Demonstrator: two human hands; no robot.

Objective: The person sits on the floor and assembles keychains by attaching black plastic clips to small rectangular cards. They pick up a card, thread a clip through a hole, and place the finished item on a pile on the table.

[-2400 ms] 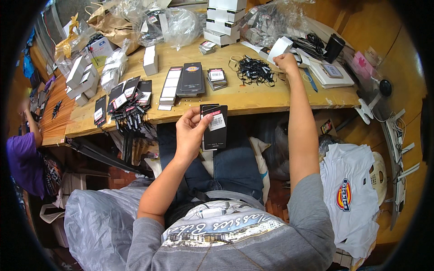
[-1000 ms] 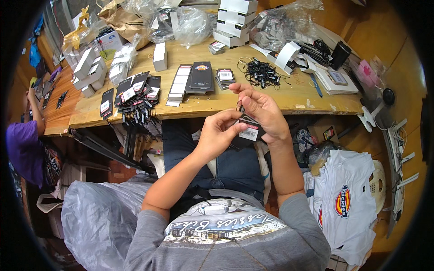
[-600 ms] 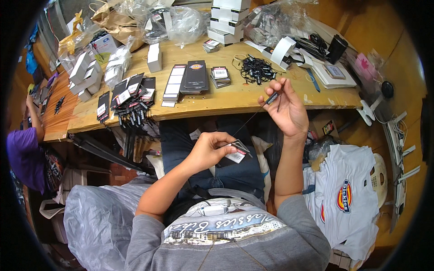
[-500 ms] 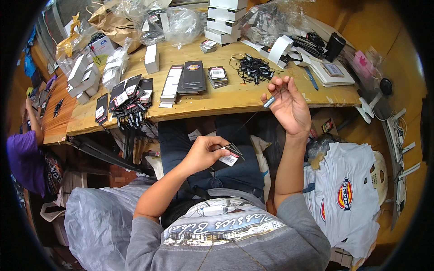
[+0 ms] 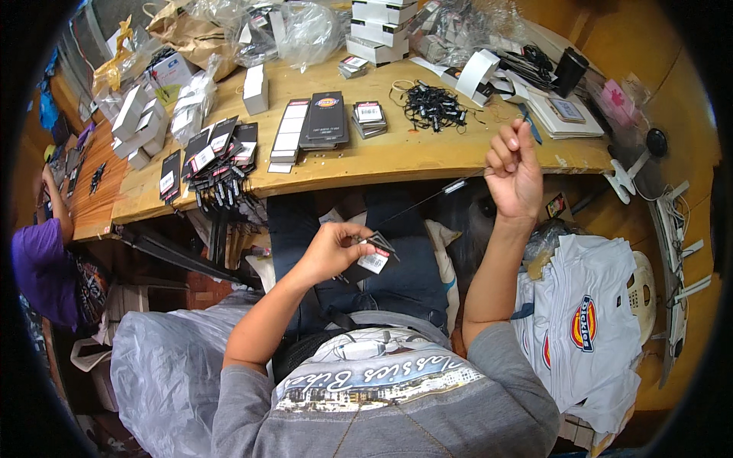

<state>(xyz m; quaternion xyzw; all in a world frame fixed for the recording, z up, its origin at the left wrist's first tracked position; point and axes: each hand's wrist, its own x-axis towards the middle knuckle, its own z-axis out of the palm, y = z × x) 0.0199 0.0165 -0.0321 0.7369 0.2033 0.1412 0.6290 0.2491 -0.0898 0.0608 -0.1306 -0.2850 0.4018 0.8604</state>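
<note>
- My left hand (image 5: 334,253) pinches black tags (image 5: 373,260) between its fingers, just below the frame's centre, likely steadying them against the pull
- My right hand (image 5: 514,177), fingers curled closed on the black cord (image 5: 416,204) right of centre, seems to keep it taut
- Since the earlier frame, that hand sits farther right; the small fastener (image 5: 454,186) now hangs clear of its fingers

left hand (image 5: 334,252) hides part of black tags (image 5: 373,261), right hand (image 5: 515,175) one end of a cord (image 5: 455,186); at 12 o'clock the top edge crops white boxes (image 5: 378,32); at 9 the rim clips a co-worker (image 5: 47,263).
</note>
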